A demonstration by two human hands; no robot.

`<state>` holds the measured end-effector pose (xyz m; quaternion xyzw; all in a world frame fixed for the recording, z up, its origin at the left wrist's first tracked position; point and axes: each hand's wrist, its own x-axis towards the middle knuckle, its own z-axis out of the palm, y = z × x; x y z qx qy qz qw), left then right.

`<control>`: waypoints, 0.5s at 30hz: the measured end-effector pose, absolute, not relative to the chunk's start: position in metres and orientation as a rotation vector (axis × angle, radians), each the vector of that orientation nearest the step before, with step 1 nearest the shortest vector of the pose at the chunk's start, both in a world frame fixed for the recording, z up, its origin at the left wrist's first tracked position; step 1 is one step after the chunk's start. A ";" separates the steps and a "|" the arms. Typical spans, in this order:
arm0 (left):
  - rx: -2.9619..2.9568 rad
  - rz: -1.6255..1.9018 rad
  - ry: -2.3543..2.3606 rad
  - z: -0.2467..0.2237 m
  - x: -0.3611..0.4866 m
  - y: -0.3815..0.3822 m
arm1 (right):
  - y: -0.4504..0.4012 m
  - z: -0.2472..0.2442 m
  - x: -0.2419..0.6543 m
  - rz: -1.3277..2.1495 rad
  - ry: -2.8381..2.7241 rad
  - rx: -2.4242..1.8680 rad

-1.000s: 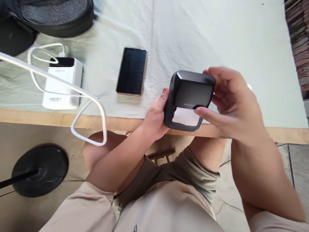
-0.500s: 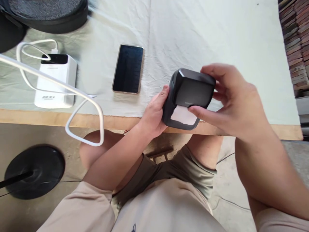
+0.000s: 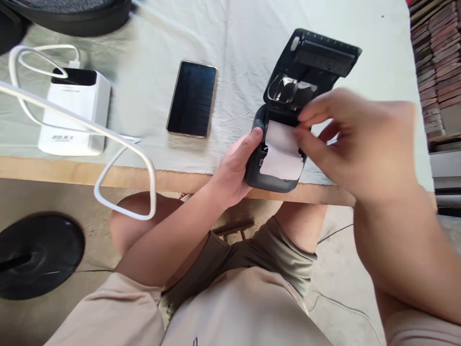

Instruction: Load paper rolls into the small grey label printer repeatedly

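A small black portable receipt printer (image 3: pixel 272 185) rests in my left hand (image 3: pixel 234 168), whose fingers wrap its left side with the thumb on the rim. Its hinged lid (image 3: pixel 313 62) stands raised, tilted away from me, baring a clear plastic part on the inner face. Inside the body lies white paper (image 3: pixel 281 161), with a strip folded over toward the front. My right hand (image 3: pixel 363 139), blurred by motion, has thumb and index finger pinched at the paper's upper right edge. The printer is held just above the table's front edge.
On the pale cloth-covered table (image 3: pixel 151 62) lies a smartphone (image 3: pixel 192 98), left of the printer. A white power bank (image 3: pixel 75 113) with a looping white cable (image 3: pixel 124 206) is farther left. A black item (image 3: pixel 79 19) sits at the back left; stacked bricks (image 3: pixel 437 62) stand beyond the right edge.
The printer's lid has swung from shut to open, uncovering the paper inside. My right hand has shifted from the lid to the paper; my left hand keeps its hold.
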<state>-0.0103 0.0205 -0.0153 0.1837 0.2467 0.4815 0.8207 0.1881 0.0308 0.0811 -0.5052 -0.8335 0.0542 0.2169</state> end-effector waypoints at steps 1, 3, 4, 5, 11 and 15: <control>0.393 1.021 0.535 -0.015 -0.011 0.020 | 0.033 0.074 0.186 0.148 -2.331 -1.411; 0.403 1.010 0.568 -0.013 -0.012 0.020 | 0.042 0.061 0.184 0.105 -2.404 -1.443; 0.414 1.006 0.583 -0.013 -0.012 0.019 | 0.047 0.057 0.183 0.052 -2.453 -1.461; 0.427 1.005 0.594 -0.012 -0.012 0.019 | 0.052 0.055 0.183 -0.021 -2.497 -1.475; 0.394 1.012 0.584 -0.014 -0.009 0.020 | 0.038 0.087 0.188 0.127 -2.441 -1.422; 0.343 1.016 0.552 -0.017 -0.010 0.020 | 0.005 0.070 0.218 0.489 -1.897 -1.354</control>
